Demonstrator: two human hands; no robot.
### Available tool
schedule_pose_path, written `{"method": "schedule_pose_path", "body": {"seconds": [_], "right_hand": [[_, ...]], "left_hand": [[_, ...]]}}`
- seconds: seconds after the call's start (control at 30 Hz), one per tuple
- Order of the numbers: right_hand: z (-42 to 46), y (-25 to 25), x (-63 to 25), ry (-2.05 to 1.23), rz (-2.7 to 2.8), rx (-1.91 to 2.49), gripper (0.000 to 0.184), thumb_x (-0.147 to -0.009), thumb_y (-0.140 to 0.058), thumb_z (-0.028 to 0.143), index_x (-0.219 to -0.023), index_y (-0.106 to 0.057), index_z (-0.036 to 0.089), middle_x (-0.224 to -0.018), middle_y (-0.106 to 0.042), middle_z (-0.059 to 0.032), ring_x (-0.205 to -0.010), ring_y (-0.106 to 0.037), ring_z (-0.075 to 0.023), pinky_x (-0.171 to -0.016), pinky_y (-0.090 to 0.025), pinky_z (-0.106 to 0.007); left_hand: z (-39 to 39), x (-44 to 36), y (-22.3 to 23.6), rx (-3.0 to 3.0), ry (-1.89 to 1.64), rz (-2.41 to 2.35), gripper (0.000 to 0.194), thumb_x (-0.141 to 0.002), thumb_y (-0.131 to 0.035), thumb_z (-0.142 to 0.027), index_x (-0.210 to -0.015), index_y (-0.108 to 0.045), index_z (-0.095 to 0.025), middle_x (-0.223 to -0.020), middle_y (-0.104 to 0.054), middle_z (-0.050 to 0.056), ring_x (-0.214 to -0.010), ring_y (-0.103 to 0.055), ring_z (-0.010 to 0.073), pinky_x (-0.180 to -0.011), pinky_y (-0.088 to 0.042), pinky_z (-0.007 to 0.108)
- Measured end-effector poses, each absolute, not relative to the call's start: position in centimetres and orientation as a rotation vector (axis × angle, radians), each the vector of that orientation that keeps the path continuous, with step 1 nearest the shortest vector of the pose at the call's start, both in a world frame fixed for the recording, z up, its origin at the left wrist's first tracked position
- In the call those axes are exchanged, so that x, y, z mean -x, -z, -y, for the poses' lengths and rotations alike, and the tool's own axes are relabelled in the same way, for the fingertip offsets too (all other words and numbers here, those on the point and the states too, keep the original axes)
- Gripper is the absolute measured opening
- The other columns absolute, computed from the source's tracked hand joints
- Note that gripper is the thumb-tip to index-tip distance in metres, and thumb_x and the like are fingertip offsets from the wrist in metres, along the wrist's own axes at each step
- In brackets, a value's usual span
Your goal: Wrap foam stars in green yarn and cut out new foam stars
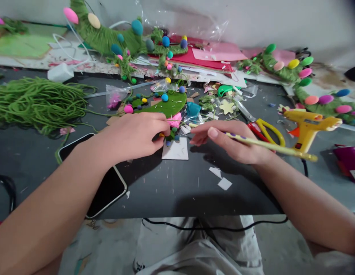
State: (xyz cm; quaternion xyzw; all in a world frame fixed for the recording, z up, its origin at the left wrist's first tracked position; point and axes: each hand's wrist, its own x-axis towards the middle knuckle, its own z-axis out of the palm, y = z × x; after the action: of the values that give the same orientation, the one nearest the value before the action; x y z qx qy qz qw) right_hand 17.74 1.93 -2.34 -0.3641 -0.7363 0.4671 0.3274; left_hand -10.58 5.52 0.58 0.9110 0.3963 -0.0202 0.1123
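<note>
My left hand (146,131) is closed at the middle of the table, its fingertips on a small green piece with tiny pompoms (173,135). That piece lies over the top edge of a white card square (175,151); part of it is hidden by my fingers. On the other side of the card, my right hand (231,141) holds a yellow pencil (269,147) with purple spots. The pencil rests between thumb and forefinger, its eraser end pointing right. Just behind my left hand lies a green felt shape (173,105) with colourful pompoms.
Green yarn (37,101) heaps at left, and a phone (108,191) lies under my left forearm. Scissors (266,131) and a yellow glue gun (307,128) lie at right. White scraps (225,183) sit near the front. A yarn-wrapped wreath (105,36) stands at the back.
</note>
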Motion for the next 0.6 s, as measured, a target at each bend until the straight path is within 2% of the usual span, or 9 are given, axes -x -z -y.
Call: {"method": "schedule_pose_path", "body": {"seconds": [0.07, 0.13, 0.23, 0.37, 0.47, 0.5, 0.53, 0.57, 0.6], "right_hand": [[-1.6, 2.6, -17.3, -1.075, 2.105, 0.933, 0.033, -0.113, -0.053, 0.042, -0.123, -0.077, 0.020, -0.107, -0.084, -0.0077, -0.096, -0.080, -0.0202, -0.086, -0.062, -0.033], [-1.5, 3.2, -16.7, -0.788, 2.278, 0.903, 0.031, -0.108, -0.061, 0.044, -0.120, -0.073, 0.018, -0.111, -0.081, -0.0110, -0.098, -0.077, -0.0229, -0.088, -0.060, -0.036], [-1.7, 4.5, -16.0, -0.449, 2.409, 0.855, 0.044, -0.097, -0.075, 0.054, -0.120, -0.068, 0.016, -0.119, -0.078, -0.0173, -0.108, -0.073, -0.0309, -0.093, -0.058, -0.044], [-2.0, 5.0, -16.1, -0.375, 2.514, 0.789, 0.038, -0.101, -0.071, 0.051, -0.116, -0.067, 0.016, -0.112, -0.077, -0.0154, -0.106, -0.070, -0.0312, -0.094, -0.055, -0.045], [-2.0, 4.3, -17.3, -0.354, 2.594, 0.769, 0.036, -0.102, -0.068, 0.052, -0.114, -0.068, 0.018, -0.104, -0.075, -0.0113, -0.101, -0.068, -0.0286, -0.092, -0.053, -0.043], [-2.1, 4.1, -17.8, -0.352, 2.606, 0.769, 0.037, -0.101, -0.068, 0.053, -0.114, -0.068, 0.018, -0.103, -0.075, -0.0109, -0.099, -0.067, -0.0282, -0.091, -0.053, -0.042], [-2.1, 4.0, -18.3, -0.356, 2.610, 0.768, 0.038, -0.100, -0.069, 0.053, -0.114, -0.068, 0.018, -0.102, -0.074, -0.0107, -0.098, -0.067, -0.0279, -0.089, -0.052, -0.042], [-2.2, 3.9, -18.8, -0.366, 2.605, 0.767, 0.039, -0.099, -0.070, 0.054, -0.116, -0.068, 0.018, -0.102, -0.074, -0.0105, -0.097, -0.068, -0.0277, -0.088, -0.052, -0.042], [-2.4, 4.0, -19.3, -0.382, 2.596, 0.768, 0.041, -0.097, -0.072, 0.054, -0.118, -0.068, 0.018, -0.103, -0.074, -0.0104, -0.097, -0.068, -0.0275, -0.088, -0.052, -0.042]], "left_hand": [[-5.7, 10.8, -0.7, -2.653, 0.113, -1.207, 0.030, -0.094, -0.050, -0.025, -0.105, -0.078, -0.022, -0.117, -0.075, 0.006, -0.094, -0.070, 0.0221, -0.079, -0.045, 0.034], [-5.9, 11.1, -0.8, -2.657, 0.181, -1.263, 0.029, -0.092, -0.050, -0.024, -0.104, -0.076, -0.022, -0.115, -0.076, 0.005, -0.091, -0.069, 0.0220, -0.071, -0.042, 0.032], [-6.0, 11.6, -0.8, -2.669, 0.255, -1.321, 0.027, -0.090, -0.049, -0.023, -0.102, -0.073, -0.024, -0.109, -0.076, 0.003, -0.085, -0.068, 0.0225, -0.062, -0.036, 0.032], [-5.7, 12.2, -0.7, -2.713, 0.313, -1.350, 0.027, -0.091, -0.049, -0.024, -0.103, -0.074, -0.024, -0.111, -0.075, 0.004, -0.083, -0.069, 0.0233, -0.058, -0.034, 0.032], [-4.9, 12.2, -1.5, -2.769, 0.273, -1.360, 0.028, -0.095, -0.052, -0.032, -0.105, -0.076, -0.021, -0.118, -0.074, 0.005, -0.079, -0.067, 0.0203, -0.059, -0.035, 0.031], [-4.5, 12.1, -1.9, -2.777, 0.216, -1.363, 0.030, -0.096, -0.051, -0.033, -0.105, -0.076, -0.018, -0.119, -0.074, 0.006, -0.077, -0.065, 0.0181, -0.062, -0.037, 0.029], [-4.0, 11.8, -2.3, -2.760, 0.161, -1.390, 0.036, -0.103, -0.043, -0.028, -0.118, -0.074, -0.017, -0.129, -0.071, 0.005, -0.085, -0.066, 0.0178, -0.070, -0.042, 0.030], [-3.4, 11.4, -2.6, -2.759, 0.083, -1.356, 0.039, -0.105, -0.039, -0.025, -0.122, -0.073, -0.016, -0.131, -0.070, 0.005, -0.089, -0.067, 0.0176, -0.074, -0.045, 0.030], [-2.7, 10.9, -2.8, -2.790, -0.031, -1.245, 0.038, -0.106, -0.040, -0.028, -0.116, -0.074, -0.017, -0.129, -0.071, 0.005, -0.089, -0.067, 0.0178, -0.075, -0.046, 0.030]]}}
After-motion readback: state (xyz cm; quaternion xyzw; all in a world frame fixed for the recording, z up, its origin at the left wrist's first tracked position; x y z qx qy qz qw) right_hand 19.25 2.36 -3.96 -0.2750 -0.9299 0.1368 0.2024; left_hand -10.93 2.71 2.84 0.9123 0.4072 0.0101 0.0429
